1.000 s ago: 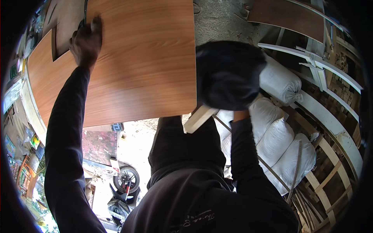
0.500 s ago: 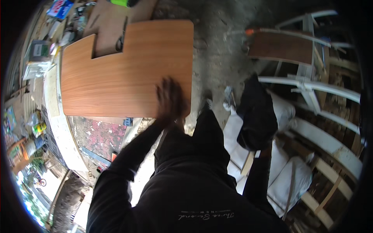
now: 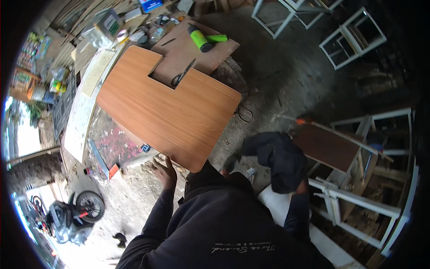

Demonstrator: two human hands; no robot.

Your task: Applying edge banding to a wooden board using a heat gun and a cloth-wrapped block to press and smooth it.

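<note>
A wood-grain board with a rectangular notch in its far edge lies tilted across the work surface. My left hand is at its near edge, fingers apart, with a fingertip touching the edge. To the right, my right hand grips a bunched black cloth, which hides most of its fingers. Scissors with black handles lie in the notch, on a brown sheet under the board. A small blue object sits by the board's near edge.
A green-and-black object lies on the brown sheet. A clear plastic container stands far left. White frames with a dark brown panel stand right, beside white sacks. A motorbike is at lower left.
My left hand has moved off the board's top to its near edge. The view has turned, so the board appears rotated. The black cloth, still in my right hand, has swung toward the board.
</note>
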